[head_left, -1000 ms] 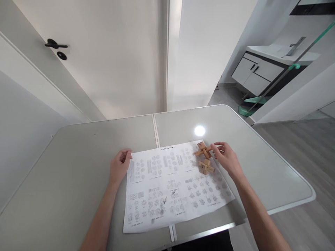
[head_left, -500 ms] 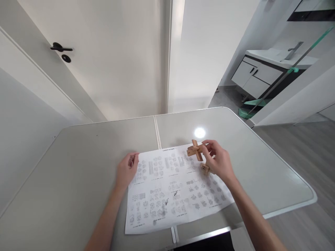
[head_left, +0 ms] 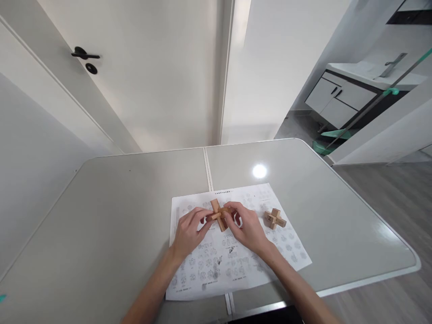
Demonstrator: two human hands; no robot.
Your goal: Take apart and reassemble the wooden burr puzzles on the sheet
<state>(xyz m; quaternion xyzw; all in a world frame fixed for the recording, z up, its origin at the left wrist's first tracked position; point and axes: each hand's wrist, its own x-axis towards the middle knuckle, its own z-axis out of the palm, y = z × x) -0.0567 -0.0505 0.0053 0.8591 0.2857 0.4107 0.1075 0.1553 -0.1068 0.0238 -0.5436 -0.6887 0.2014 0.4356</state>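
Observation:
A cross-shaped wooden burr puzzle [head_left: 219, 215] is held between both hands above the middle of a printed sheet [head_left: 243, 270]. My left hand [head_left: 191, 229] pinches the end of its left arm. On the opposite side, my right hand [head_left: 245, 225] grips the right arm with thumb and fingers. A second wooden burr puzzle [head_left: 275, 219] rests on the sheet's right part, just beyond my right hand and touched by neither hand. Small printed diagrams cover the sheet, partly hidden under my hands and forearms.
The grey-topped table [head_left: 111, 225] has a pale seam [head_left: 208, 171] running through it and a rounded right corner. A dark object [head_left: 266, 316] shows at the near edge. Beyond stand a door with a black handle [head_left: 84, 55] and a sink cabinet [head_left: 340, 96].
My right hand has brought the cross-shaped puzzle left to the middle of the sheet. My left hand has left the sheet's edge and taken hold of it. The second puzzle is now uncovered.

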